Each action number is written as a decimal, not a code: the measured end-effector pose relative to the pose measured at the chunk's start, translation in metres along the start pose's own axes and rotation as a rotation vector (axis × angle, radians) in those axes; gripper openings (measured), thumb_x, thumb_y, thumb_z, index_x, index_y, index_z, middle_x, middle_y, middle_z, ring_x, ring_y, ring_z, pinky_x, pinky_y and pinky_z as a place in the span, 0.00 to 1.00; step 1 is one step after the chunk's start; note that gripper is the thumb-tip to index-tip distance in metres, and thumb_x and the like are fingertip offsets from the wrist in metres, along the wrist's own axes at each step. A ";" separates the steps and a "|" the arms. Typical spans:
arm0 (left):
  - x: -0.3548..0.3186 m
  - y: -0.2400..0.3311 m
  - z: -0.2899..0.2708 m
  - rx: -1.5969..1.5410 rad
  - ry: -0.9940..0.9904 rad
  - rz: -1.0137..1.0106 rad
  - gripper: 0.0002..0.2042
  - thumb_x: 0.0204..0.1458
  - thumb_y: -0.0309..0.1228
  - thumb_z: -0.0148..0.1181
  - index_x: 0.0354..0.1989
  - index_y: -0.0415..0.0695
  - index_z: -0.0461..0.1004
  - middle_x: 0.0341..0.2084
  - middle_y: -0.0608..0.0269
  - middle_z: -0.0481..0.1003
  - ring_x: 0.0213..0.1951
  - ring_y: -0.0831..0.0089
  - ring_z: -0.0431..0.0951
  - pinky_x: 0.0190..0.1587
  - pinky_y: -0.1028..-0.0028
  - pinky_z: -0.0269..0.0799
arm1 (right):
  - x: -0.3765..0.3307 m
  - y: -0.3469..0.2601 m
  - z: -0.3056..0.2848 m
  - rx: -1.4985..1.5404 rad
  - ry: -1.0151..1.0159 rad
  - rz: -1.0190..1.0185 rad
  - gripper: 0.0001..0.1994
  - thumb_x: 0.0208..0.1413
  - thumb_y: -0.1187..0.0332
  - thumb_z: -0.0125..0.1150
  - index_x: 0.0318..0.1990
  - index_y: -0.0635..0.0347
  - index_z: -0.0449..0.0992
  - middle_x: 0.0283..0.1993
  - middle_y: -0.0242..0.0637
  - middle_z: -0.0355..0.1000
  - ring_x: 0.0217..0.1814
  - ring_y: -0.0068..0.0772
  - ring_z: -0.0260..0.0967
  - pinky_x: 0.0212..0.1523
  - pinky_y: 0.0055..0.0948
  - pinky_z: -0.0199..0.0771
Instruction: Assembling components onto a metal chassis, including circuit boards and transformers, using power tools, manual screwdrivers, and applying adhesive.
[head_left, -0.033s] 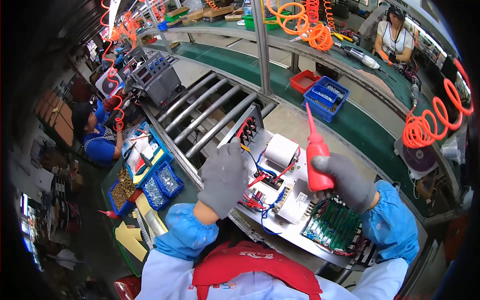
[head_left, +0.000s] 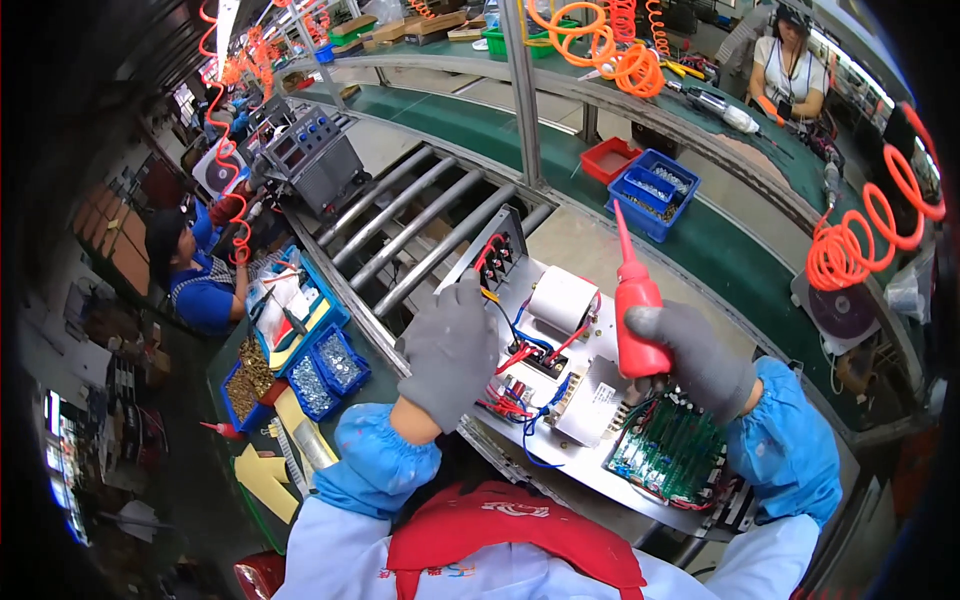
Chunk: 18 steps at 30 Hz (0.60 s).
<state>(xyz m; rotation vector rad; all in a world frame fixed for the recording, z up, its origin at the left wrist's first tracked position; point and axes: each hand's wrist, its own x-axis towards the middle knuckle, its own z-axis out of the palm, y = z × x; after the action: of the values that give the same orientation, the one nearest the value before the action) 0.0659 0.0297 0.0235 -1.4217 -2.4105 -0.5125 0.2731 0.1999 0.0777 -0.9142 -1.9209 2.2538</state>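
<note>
My right hand (head_left: 695, 360), in a grey glove, is wrapped round a red squeeze bottle (head_left: 640, 315). The bottle's long thin nozzle points up and away, above the right part of an open metal chassis plate (head_left: 520, 445). At the plate's left edge, my gloved left hand (head_left: 450, 350) has its fingers together and bent. Its fingertips are partly hidden, near a black terminal panel (head_left: 497, 258) with red wires. Between my hands the plate carries a white cylinder (head_left: 560, 302), red and blue wires, and a silver boxed part (head_left: 590, 405). A green circuit board (head_left: 670, 450) lies below my right hand.
Metal rollers (head_left: 425, 225) run beyond the plate. Blue bins of small hardware (head_left: 325, 370) stand left; another blue bin (head_left: 655, 195) and a red tray (head_left: 608, 160) sit across. A grey machine (head_left: 315, 155) stands far left. Orange coiled hoses (head_left: 845, 255) hang right. Two co-workers are nearby.
The view has shifted very slightly. My hands and the red bottle keep nearly the same place over the plate.
</note>
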 end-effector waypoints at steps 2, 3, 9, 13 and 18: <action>0.009 0.001 0.007 -0.025 0.016 -0.070 0.21 0.50 0.30 0.59 0.53 0.39 0.67 0.37 0.47 0.75 0.37 0.50 0.77 0.39 0.55 0.72 | -0.004 -0.006 -0.004 -0.009 0.016 -0.049 0.24 0.55 0.45 0.57 0.35 0.63 0.74 0.25 0.36 0.73 0.21 0.27 0.71 0.22 0.23 0.69; 0.015 0.002 0.008 -0.013 0.048 -0.084 0.20 0.49 0.29 0.59 0.51 0.38 0.69 0.34 0.46 0.76 0.34 0.50 0.79 0.37 0.56 0.73 | 0.001 0.001 -0.012 -0.012 -0.032 -0.080 0.25 0.58 0.45 0.55 0.40 0.64 0.72 0.24 0.35 0.73 0.21 0.23 0.71 0.20 0.22 0.67; 0.038 -0.001 0.023 -0.196 0.172 -0.058 0.15 0.48 0.26 0.58 0.47 0.39 0.73 0.30 0.49 0.78 0.33 0.53 0.80 0.37 0.60 0.74 | 0.003 0.000 -0.020 0.001 0.000 -0.144 0.26 0.57 0.44 0.55 0.39 0.65 0.72 0.28 0.35 0.73 0.22 0.22 0.71 0.21 0.21 0.67; 0.055 0.005 0.024 -0.055 0.033 -0.031 0.16 0.49 0.27 0.57 0.49 0.40 0.71 0.29 0.48 0.77 0.32 0.49 0.79 0.35 0.56 0.72 | -0.001 -0.006 -0.022 -0.010 0.028 -0.188 0.29 0.57 0.42 0.55 0.42 0.66 0.72 0.30 0.35 0.73 0.22 0.21 0.70 0.21 0.20 0.66; 0.061 0.004 0.034 0.074 0.029 0.030 0.16 0.49 0.26 0.55 0.49 0.43 0.71 0.29 0.48 0.77 0.31 0.48 0.79 0.36 0.54 0.72 | -0.002 -0.009 -0.016 0.011 0.091 -0.188 0.23 0.55 0.45 0.57 0.36 0.60 0.72 0.26 0.33 0.70 0.22 0.22 0.68 0.22 0.22 0.66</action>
<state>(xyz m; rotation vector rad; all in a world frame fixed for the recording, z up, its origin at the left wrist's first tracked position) 0.0386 0.0947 0.0194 -1.4081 -2.3566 -0.4289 0.2788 0.2158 0.0855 -0.7839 -1.8681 2.0791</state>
